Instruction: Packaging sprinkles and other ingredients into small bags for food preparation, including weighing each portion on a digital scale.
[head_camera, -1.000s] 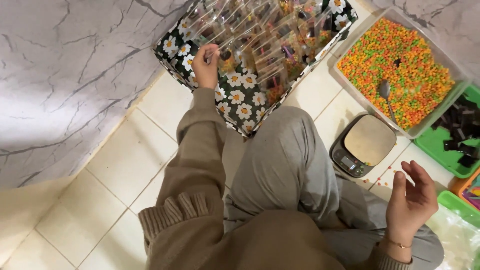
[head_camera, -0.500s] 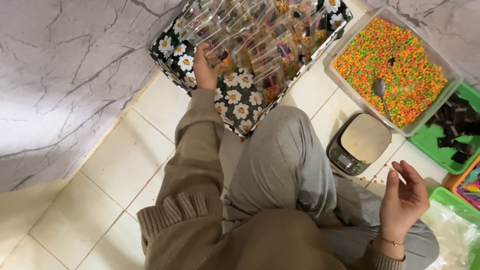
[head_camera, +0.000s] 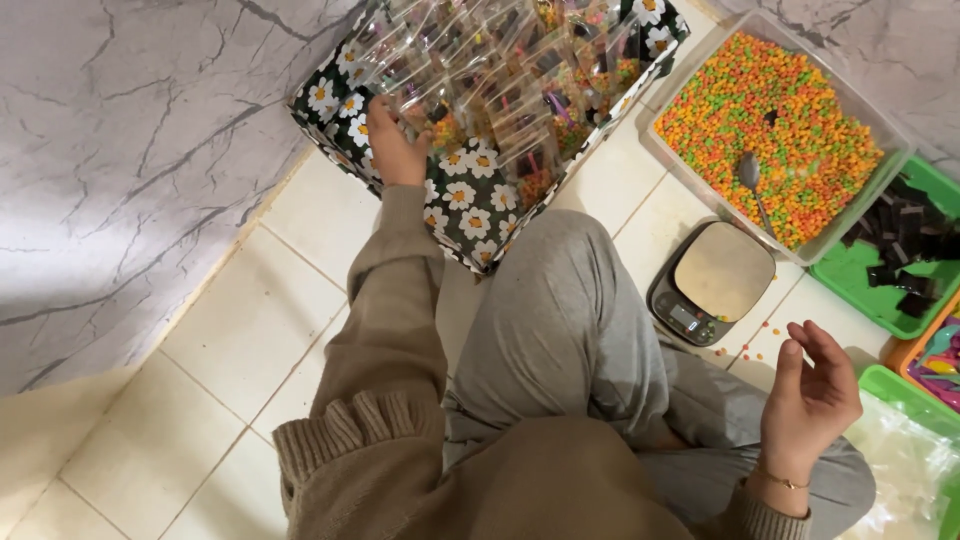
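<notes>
I sit on a tiled floor. My left hand (head_camera: 393, 140) reaches forward to the near rim of a black box with white daisies (head_camera: 470, 215). Its fingertips are buried among the several clear packets (head_camera: 520, 70) standing in the box, so its grip is hidden. My right hand (head_camera: 815, 400) is raised beside my knee, palm up, fingers apart and holding nothing. It hovers just right of a small kitchen scale (head_camera: 715, 280).
A clear tub (head_camera: 905, 150) of orange, green and yellow pellets (head_camera: 770, 110) with a metal spoon (head_camera: 750, 175) stands behind the scale. A green tray (head_camera: 860, 285) holds dark pieces; plastic bags (head_camera: 900, 460) lie at the right. A marbled wall (head_camera: 130, 150) rises at left.
My left hand stays at the box rim, shifting slightly. My right hand has drifted a little left, its fingers still apart. The view has tilted slightly.
</notes>
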